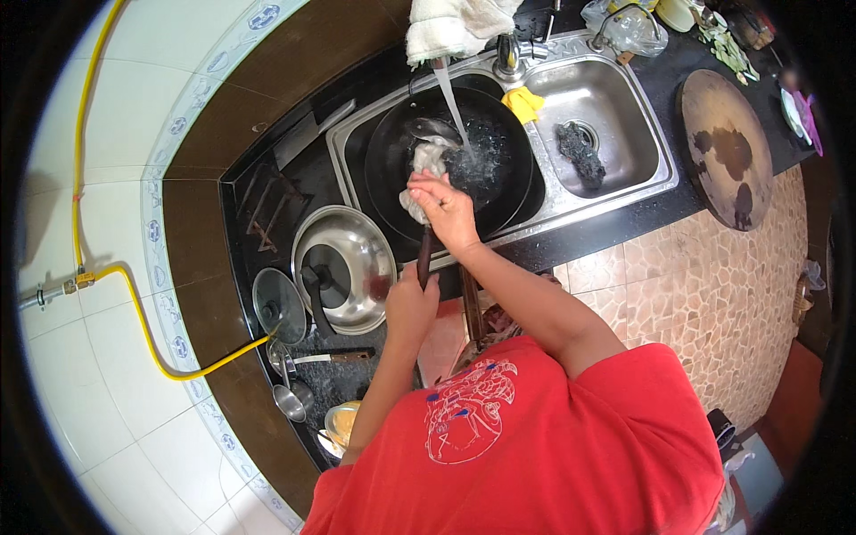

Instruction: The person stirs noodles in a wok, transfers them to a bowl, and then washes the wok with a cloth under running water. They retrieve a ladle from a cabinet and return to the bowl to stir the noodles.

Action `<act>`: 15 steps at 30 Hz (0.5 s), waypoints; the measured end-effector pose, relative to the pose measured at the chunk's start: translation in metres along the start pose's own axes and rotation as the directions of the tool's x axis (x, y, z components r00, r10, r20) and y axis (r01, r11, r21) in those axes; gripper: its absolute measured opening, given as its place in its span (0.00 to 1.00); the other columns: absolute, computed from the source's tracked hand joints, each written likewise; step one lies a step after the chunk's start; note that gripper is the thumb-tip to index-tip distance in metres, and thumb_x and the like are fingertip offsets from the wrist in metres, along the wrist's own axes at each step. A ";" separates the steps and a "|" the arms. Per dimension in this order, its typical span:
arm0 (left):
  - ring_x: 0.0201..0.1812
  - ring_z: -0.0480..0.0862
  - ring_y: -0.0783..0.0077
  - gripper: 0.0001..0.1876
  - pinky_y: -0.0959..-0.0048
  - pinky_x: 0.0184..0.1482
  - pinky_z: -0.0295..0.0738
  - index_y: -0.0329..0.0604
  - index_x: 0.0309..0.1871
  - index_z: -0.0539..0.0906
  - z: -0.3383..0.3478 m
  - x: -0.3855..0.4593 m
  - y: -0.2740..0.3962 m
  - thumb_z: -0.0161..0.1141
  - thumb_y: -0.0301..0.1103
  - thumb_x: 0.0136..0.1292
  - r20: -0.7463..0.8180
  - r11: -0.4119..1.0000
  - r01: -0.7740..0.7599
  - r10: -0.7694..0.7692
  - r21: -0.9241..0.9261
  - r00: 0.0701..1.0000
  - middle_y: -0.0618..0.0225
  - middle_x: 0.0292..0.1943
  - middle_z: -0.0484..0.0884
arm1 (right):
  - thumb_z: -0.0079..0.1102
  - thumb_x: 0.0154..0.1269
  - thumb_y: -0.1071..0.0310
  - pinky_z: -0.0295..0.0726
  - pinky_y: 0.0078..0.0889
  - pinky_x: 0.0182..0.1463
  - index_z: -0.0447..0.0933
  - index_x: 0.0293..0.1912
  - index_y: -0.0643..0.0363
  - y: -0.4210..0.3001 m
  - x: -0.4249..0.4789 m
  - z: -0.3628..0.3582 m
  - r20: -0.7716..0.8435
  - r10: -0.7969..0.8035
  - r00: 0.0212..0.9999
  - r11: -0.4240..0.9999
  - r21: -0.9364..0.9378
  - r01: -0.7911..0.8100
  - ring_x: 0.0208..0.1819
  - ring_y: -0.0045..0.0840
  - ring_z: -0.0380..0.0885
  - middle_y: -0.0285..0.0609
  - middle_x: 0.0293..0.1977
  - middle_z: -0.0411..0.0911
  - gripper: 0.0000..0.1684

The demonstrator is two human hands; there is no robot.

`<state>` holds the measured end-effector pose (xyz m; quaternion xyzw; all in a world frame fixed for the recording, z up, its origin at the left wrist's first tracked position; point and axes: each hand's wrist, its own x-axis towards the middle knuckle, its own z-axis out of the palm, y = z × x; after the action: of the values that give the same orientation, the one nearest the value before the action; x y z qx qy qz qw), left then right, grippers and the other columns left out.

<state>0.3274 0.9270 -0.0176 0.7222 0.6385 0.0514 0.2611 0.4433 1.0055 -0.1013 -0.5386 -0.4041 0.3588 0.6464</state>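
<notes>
My left hand (412, 301) grips the dark handle of a ladle (425, 257), whose dark bowl lies over the wok. My right hand (445, 206) presses a wet, whitish cloth (428, 160) along the ladle's shaft. Beneath both is a large black wok (508, 194) set in the left sink basin. Water runs from the faucet (509, 57) into the wok and splashes there. A white towel (455, 30) hangs over the spout.
In the right basin (622, 100) lies a dark scouring pad (580, 157); a yellow cloth (523, 104) drapes over the divider. A round wooden chopping board (725, 147) stands at the right. A steel bowl (374, 247), a glass lid (284, 311) and ladles (291, 401) lie on the left counter.
</notes>
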 end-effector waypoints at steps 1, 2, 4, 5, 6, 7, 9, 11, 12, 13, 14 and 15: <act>0.27 0.80 0.43 0.13 0.52 0.30 0.74 0.37 0.39 0.76 0.003 0.003 -0.003 0.59 0.38 0.59 -0.011 0.999 -0.015 0.014 -0.044 1.000 0.46 0.25 0.80 | 0.58 0.64 0.66 0.65 0.32 0.62 0.81 0.43 0.61 -0.006 -0.004 -0.002 0.017 0.155 0.988 0.978 0.137 -0.155 0.51 0.27 0.76 0.43 0.42 0.81 0.11; 0.25 0.81 0.46 0.13 0.54 0.28 0.74 0.36 0.38 0.76 0.006 0.007 -0.008 0.59 0.38 0.59 -0.022 0.996 -0.030 0.028 -0.088 0.999 0.48 0.24 0.80 | 0.57 0.65 0.66 0.68 0.29 0.58 0.80 0.43 0.62 -0.012 -0.008 -0.006 0.055 0.302 0.952 0.914 0.267 -0.306 0.48 0.24 0.76 0.41 0.41 0.81 0.11; 0.20 0.80 0.53 0.12 0.59 0.25 0.73 0.35 0.36 0.77 0.004 0.013 -0.004 0.59 0.37 0.59 0.043 0.973 0.061 -0.053 -0.223 0.998 0.51 0.22 0.79 | 0.54 0.68 0.66 0.74 0.19 0.46 0.78 0.45 0.64 -0.015 -0.003 -0.011 0.070 0.480 0.874 0.661 0.626 -0.413 0.38 0.15 0.76 0.37 0.38 0.80 0.12; 0.18 0.79 0.57 0.12 0.62 0.23 0.72 0.35 0.36 0.77 0.001 0.015 0.000 0.59 0.37 0.59 0.132 0.937 0.175 -0.141 -0.303 0.981 0.54 0.21 0.79 | 0.52 0.69 0.64 0.74 0.21 0.47 0.77 0.44 0.63 -0.013 0.004 -0.021 -0.011 0.533 0.846 0.643 0.655 -0.396 0.39 0.17 0.76 0.38 0.39 0.80 0.13; 0.16 0.78 0.62 0.12 0.65 0.21 0.71 0.35 0.35 0.77 -0.003 0.014 0.003 0.59 0.37 0.59 0.227 0.884 0.291 -0.218 -0.366 0.949 0.57 0.20 0.78 | 0.52 0.69 0.62 0.74 0.23 0.47 0.77 0.44 0.62 -0.008 0.009 -0.031 -0.042 0.550 0.834 0.591 0.726 -0.353 0.40 0.19 0.76 0.38 0.39 0.79 0.14; 0.15 0.77 0.65 0.12 0.67 0.20 0.70 0.35 0.35 0.77 -0.003 0.013 0.002 0.59 0.37 0.59 0.244 0.873 0.298 -0.215 -0.385 0.945 0.58 0.19 0.77 | 0.51 0.70 0.60 0.74 0.24 0.47 0.76 0.44 0.61 -0.004 0.014 -0.040 -0.067 0.567 0.821 0.533 0.789 -0.304 0.40 0.21 0.77 0.38 0.38 0.79 0.15; 0.13 0.75 0.72 0.13 0.70 0.17 0.68 0.34 0.35 0.77 0.002 0.012 0.000 0.59 0.37 0.59 0.280 0.850 0.316 -0.209 -0.422 0.937 0.62 0.18 0.76 | 0.50 0.70 0.59 0.74 0.24 0.44 0.76 0.42 0.61 -0.001 0.021 -0.054 -0.139 0.608 0.782 0.501 0.831 -0.241 0.36 0.20 0.75 0.37 0.36 0.79 0.14; 0.16 0.77 0.67 0.13 0.68 0.20 0.70 0.34 0.36 0.77 0.005 0.010 0.001 0.60 0.38 0.59 0.239 0.879 0.287 -0.206 -0.382 0.949 0.60 0.19 0.77 | 0.49 0.71 0.58 0.74 0.26 0.44 0.75 0.41 0.60 -0.001 0.025 -0.062 -0.146 0.660 0.737 0.473 0.842 -0.258 0.36 0.22 0.76 0.37 0.34 0.79 0.15; 0.17 0.78 0.65 0.13 0.66 0.22 0.71 0.34 0.36 0.77 0.008 0.009 0.001 0.60 0.38 0.58 0.220 0.891 0.273 -0.203 -0.362 0.954 0.59 0.19 0.78 | 0.47 0.71 0.57 0.75 0.26 0.44 0.74 0.42 0.60 -0.006 0.024 -0.062 -0.145 0.670 0.728 0.467 0.844 -0.262 0.36 0.23 0.76 0.37 0.34 0.79 0.15; 0.18 0.78 0.63 0.13 0.65 0.24 0.72 0.34 0.36 0.77 0.013 0.009 -0.002 0.60 0.37 0.58 0.175 0.907 0.236 -0.184 -0.349 0.967 0.57 0.20 0.78 | 0.46 0.72 0.57 0.75 0.26 0.43 0.74 0.42 0.60 -0.012 0.023 -0.063 -0.143 0.679 0.720 0.461 0.846 -0.267 0.36 0.23 0.76 0.37 0.34 0.79 0.16; 0.20 0.79 0.61 0.13 0.65 0.26 0.73 0.34 0.36 0.77 0.019 0.009 -0.008 0.60 0.37 0.58 0.129 0.921 0.199 -0.165 -0.335 0.978 0.56 0.21 0.79 | 0.46 0.72 0.58 0.75 0.26 0.44 0.73 0.42 0.61 -0.017 0.019 -0.064 -0.026 0.644 0.765 0.414 0.853 -0.319 0.37 0.23 0.76 0.38 0.34 0.78 0.16; 0.22 0.80 0.58 0.13 0.64 0.28 0.73 0.34 0.37 0.77 0.020 0.010 -0.005 0.60 0.37 0.58 0.090 0.936 0.157 -0.136 -0.314 0.987 0.55 0.21 0.79 | 0.47 0.70 0.61 0.75 0.26 0.45 0.72 0.45 0.61 -0.014 0.016 -0.062 0.036 0.641 0.767 0.407 0.831 -0.379 0.38 0.23 0.76 0.39 0.36 0.77 0.14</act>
<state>0.3328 0.9302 -0.0396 0.6219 0.6646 0.1106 0.3991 0.5070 0.9928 -0.0910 -0.3320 0.0875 0.5986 0.7237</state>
